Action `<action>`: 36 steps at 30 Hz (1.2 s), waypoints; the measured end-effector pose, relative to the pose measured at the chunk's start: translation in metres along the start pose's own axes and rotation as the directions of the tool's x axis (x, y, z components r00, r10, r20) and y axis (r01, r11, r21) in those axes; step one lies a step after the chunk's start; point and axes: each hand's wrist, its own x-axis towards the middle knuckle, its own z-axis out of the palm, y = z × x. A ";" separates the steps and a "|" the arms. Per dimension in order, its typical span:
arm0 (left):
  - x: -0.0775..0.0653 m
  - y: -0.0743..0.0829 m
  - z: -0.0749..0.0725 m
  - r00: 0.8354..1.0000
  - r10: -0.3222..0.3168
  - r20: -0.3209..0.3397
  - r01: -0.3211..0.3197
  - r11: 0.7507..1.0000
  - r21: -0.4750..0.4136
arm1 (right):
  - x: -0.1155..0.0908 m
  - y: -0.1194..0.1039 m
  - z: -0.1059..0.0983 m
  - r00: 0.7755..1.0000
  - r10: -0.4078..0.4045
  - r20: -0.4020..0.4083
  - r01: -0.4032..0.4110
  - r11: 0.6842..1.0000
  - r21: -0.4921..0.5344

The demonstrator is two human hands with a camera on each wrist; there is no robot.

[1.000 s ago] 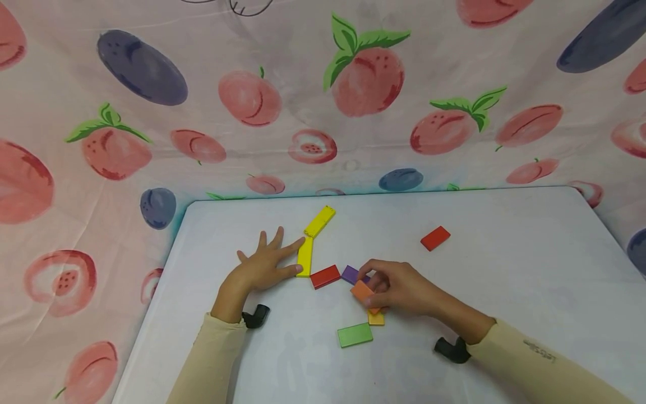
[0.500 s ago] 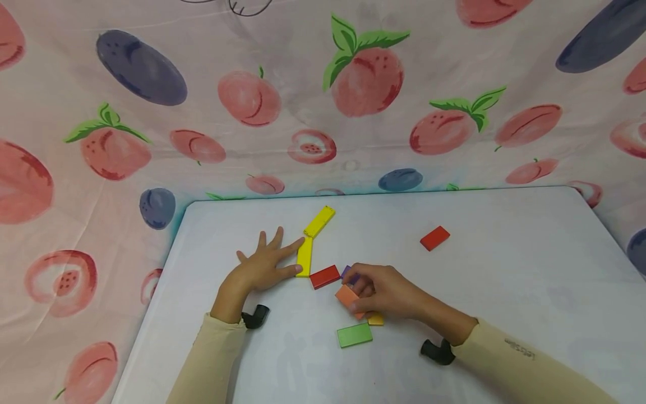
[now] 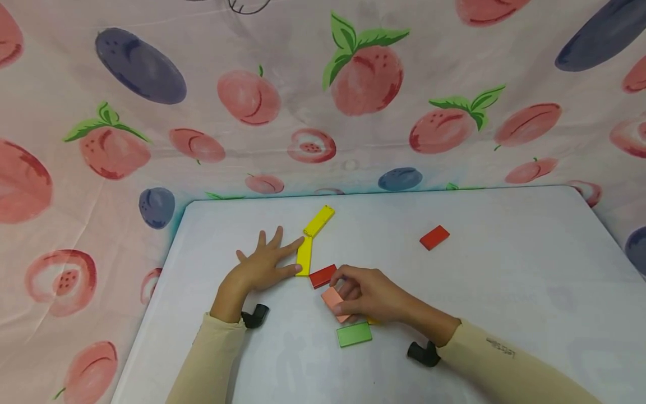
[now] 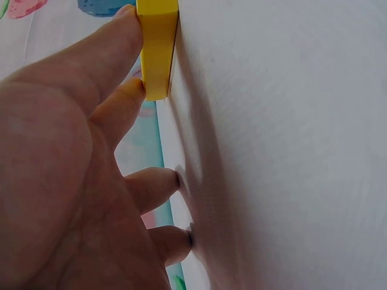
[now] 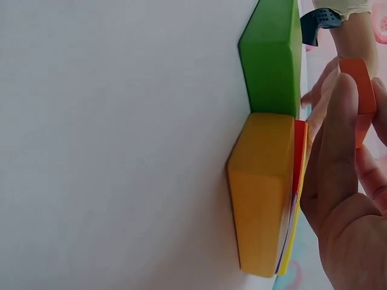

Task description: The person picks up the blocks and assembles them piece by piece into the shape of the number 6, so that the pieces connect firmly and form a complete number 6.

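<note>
My left hand (image 3: 262, 266) lies with fingers spread, thumb and index fingertips against the left side of a yellow block (image 3: 304, 257). In the left wrist view, two other fingertips rest on the table. A second yellow block (image 3: 319, 221) slants away from its far end, and a red block (image 3: 322, 276) meets its near end. Between thumb and fingers, my right hand (image 3: 378, 294) pinches an orange block (image 3: 333, 300), tilted above the table. Beneath that hand, an amber block (image 5: 263, 187) adjoins a green block (image 5: 272, 66); a purple block (image 5: 285, 238) shows only as a thin edge.
A separate red block (image 3: 434, 238) lies on the right of the white table (image 3: 504, 269). Fruit-patterned cloth (image 3: 303, 73) hangs behind the table's back edge. Black wrist devices (image 3: 424, 354) sit at both sleeve cuffs.
My right hand has carried the orange block leftward, toward the near side of the red block, and now covers the purple block and most of the amber one. My left hand stays put.
</note>
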 end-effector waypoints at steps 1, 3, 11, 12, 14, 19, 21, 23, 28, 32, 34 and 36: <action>0.000 0.000 0.000 1.000 0.001 0.001 -0.001 1.000 -0.001 | 0.001 0.000 0.001 1.000 0.003 0.005 -0.003 1.000 0.016; 0.000 0.000 0.000 1.000 0.003 0.002 -0.003 1.000 -0.002 | 0.002 -0.001 0.003 1.000 0.012 0.014 -0.013 0.999 0.040; 0.001 0.000 -0.001 1.000 0.008 0.006 -0.008 1.000 -0.001 | 0.009 -0.007 0.007 1.000 0.022 0.003 -0.022 0.996 -0.083; 0.001 -0.001 -0.001 1.000 0.008 0.007 -0.008 1.000 -0.001 | 0.010 -0.007 0.008 1.000 0.017 0.009 -0.016 0.997 -0.079; 0.001 -0.001 -0.001 1.000 0.010 0.007 -0.010 1.000 0.000 | 0.011 -0.007 0.009 1.000 -0.003 0.019 0.005 0.997 -0.071; 0.001 -0.002 -0.001 1.000 0.015 0.008 -0.015 1.000 0.001 | 0.016 -0.008 0.013 0.999 -0.048 0.025 0.050 0.995 -0.086; 0.000 -0.003 -0.001 1.000 0.016 0.010 -0.016 1.000 -0.001 | 0.018 -0.009 0.015 0.999 -0.047 0.024 0.049 0.994 -0.102; 0.000 -0.003 -0.002 1.000 0.021 0.009 -0.021 1.000 0.000 | 0.020 -0.010 0.017 0.999 -0.038 0.027 0.040 0.994 -0.098; -0.001 -0.003 -0.003 1.000 0.026 0.011 -0.026 1.000 0.005 | 0.026 -0.014 0.022 0.999 -0.011 0.034 0.015 0.994 -0.104; 0.000 -0.004 -0.003 1.000 0.025 0.012 -0.025 1.000 0.003 | 0.029 -0.017 0.025 0.999 -0.007 0.040 0.013 0.988 -0.155; 0.000 -0.004 -0.003 1.000 0.026 0.012 -0.026 1.000 0.003 | 0.030 -0.017 0.026 0.999 -0.009 0.046 0.017 0.985 -0.174; 0.000 -0.003 -0.003 1.000 0.027 0.010 -0.027 1.000 0.003 | 0.031 -0.017 0.026 0.999 -0.016 0.052 0.026 0.981 -0.191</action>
